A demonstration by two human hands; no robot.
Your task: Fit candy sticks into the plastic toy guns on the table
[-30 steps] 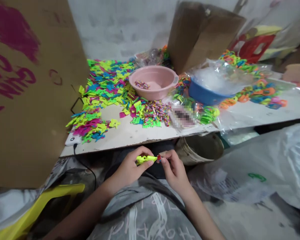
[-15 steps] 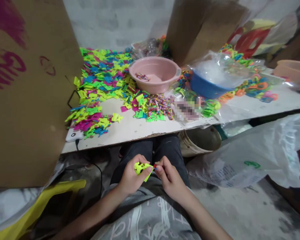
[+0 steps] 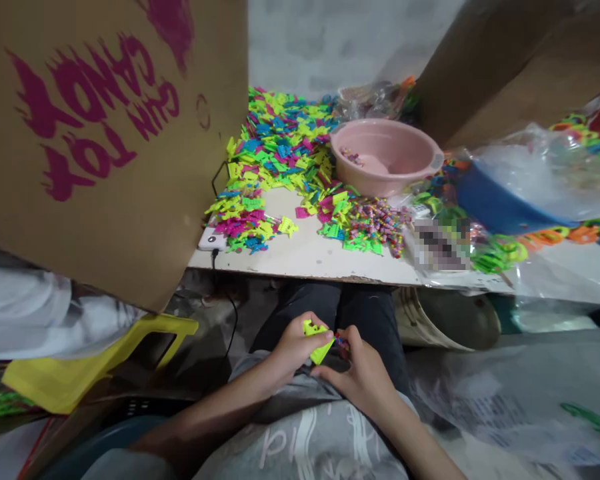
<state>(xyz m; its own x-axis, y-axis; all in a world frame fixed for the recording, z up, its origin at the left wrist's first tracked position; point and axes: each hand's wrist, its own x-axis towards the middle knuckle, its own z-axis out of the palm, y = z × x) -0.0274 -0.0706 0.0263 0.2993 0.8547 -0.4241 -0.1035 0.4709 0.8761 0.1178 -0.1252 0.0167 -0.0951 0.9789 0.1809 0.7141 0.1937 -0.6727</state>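
Observation:
Over my lap, my left hand (image 3: 299,343) pinches a flat neon-yellow plastic toy piece (image 3: 320,343) between thumb and fingers. Close beside its right end is my right hand (image 3: 365,367), with curled fingers at a small strip of multicoloured candies (image 3: 340,341). The right thumb stands apart, pointing left below the toy piece. Part of the strip is hidden behind the fingers, and whether it joins the toy piece cannot be made out. On the table ahead lie a pile of similar candy strips (image 3: 380,223) and a heap of bright plastic toy pieces (image 3: 280,150).
A pink basin (image 3: 385,180) holds a few candy strips. Right of it stands a blue basin (image 3: 510,200) with clear plastic bags. A large marked carton (image 3: 130,220) rises at left. Below the table edge are a bucket (image 3: 415,320) and a white sack (image 3: 505,393).
The view has turned left, so the table things sit further right. My right thumb has moved away from its fingers and down; the left hand still grips the yellow toy piece.

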